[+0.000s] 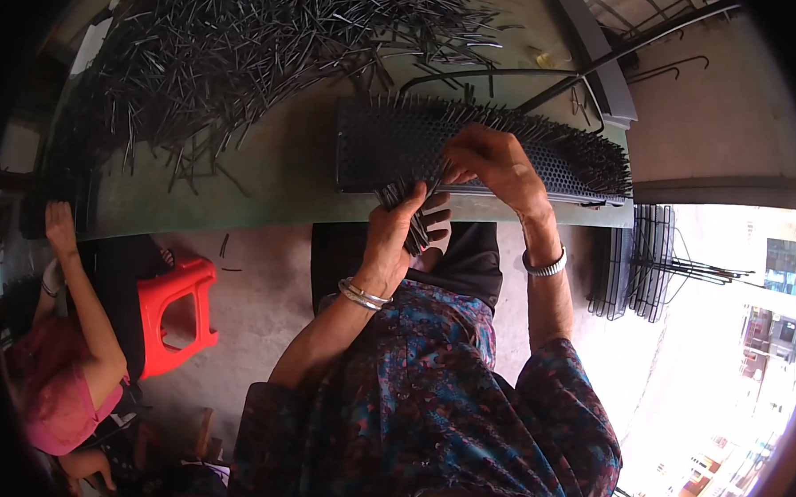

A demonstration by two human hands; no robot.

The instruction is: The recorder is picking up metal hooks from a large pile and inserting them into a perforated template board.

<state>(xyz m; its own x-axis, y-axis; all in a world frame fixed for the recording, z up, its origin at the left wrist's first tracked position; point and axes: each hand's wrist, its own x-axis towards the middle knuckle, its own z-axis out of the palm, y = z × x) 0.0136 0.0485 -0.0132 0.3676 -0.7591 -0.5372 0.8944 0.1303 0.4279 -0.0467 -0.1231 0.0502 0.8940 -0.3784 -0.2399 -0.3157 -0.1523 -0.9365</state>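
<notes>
Wrapped in my left hand (391,235) is a bundle of thin black sticks (418,239), held in front of a dark perforated tray (387,141). My right hand (501,169) is over the tray's front part, thumb and fingers pinched together just above the bundle. Whatever sits between those fingertips is too small to make out. Rows of black sticks (589,150) stand upright in the holes along the tray's back and right end. Bare holes show at its front and left.
A large heap of loose black sticks (247,46) covers the far left of the green table (267,185). Black rods (547,91) lie behind the tray. A red stool (177,314) stands below, near a co-worker's arm (89,306). Black racks (633,259) are at the right.
</notes>
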